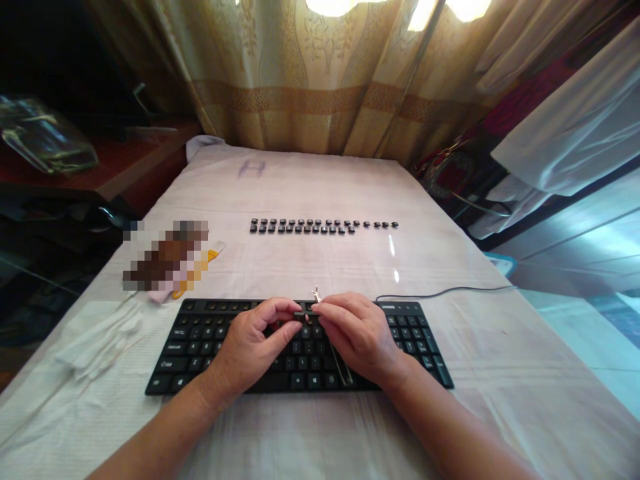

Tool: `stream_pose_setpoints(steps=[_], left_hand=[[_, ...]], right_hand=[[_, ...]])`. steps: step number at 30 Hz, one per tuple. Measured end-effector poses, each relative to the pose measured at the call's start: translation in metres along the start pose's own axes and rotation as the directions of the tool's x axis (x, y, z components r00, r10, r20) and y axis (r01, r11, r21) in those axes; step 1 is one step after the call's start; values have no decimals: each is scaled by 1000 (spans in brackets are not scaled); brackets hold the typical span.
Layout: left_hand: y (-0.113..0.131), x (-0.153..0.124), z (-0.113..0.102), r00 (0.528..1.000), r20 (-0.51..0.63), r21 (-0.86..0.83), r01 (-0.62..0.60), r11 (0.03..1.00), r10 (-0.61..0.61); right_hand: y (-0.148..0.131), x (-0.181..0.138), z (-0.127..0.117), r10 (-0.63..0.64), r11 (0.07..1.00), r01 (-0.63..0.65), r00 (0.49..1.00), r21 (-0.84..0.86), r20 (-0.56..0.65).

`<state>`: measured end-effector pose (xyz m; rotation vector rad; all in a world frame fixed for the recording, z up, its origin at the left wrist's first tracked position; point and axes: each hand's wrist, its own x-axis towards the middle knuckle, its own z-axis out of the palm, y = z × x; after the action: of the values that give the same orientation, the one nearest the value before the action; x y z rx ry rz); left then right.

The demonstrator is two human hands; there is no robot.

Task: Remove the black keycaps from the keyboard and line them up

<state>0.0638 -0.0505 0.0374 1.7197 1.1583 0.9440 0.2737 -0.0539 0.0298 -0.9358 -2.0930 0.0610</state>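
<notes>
A black keyboard (pixel 200 333) lies on the cloth-covered table in front of me. My left hand (pixel 253 347) and my right hand (pixel 357 333) meet over its upper middle, both pinched on a small black keycap (pixel 305 313). A thin metal wire puller (pixel 317 293) sticks up from my right hand's fingers. A dark slim tool (pixel 343 370) lies under my right palm across the keys. Farther back, removed black keycaps (pixel 320 226) are laid out in two rows.
A blurred patch with yellow bits (pixel 167 263) lies at the left, white tissue and swabs (pixel 100 343) near it. The keyboard's cable (pixel 445 291) runs right. A curtain (pixel 320 80) hangs behind, with a wooden shelf (pixel 125 167) at the left.
</notes>
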Motion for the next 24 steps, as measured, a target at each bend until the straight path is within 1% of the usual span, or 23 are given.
stream_pose_setpoints(steps=[4,8,12,16,18,20,22,24], left_hand=[[0,0,0,999,12,51,-33,998,33],[0,1,0,997,33,86,-69,994,66],[-2,0,0,996,50,105,-75,992,70],[-1,0,1,995,76,102,-73,992,65],[0,1,1,996,72,98,-65,993,58],[-1,1,-1,997,34,105,-65,992,62],[-3,1,-4,996,-15,137,-82,987,85],[-6,3,-9,991,-47,196,-115,974,126]], right_hand=[[-6,3,-1,-64,998,64,998,4,-26],[-7,4,0,-96,995,96,995,8,-11],[-6,4,0,-92,995,92,996,23,9],[-6,3,3,-64,995,62,998,77,18],[-7,3,3,-29,994,27,1000,109,11],[-7,4,-1,35,989,-33,999,141,-6],[-1,6,-9,131,978,-125,991,169,-26],[12,9,-22,260,951,-249,965,185,-41]])
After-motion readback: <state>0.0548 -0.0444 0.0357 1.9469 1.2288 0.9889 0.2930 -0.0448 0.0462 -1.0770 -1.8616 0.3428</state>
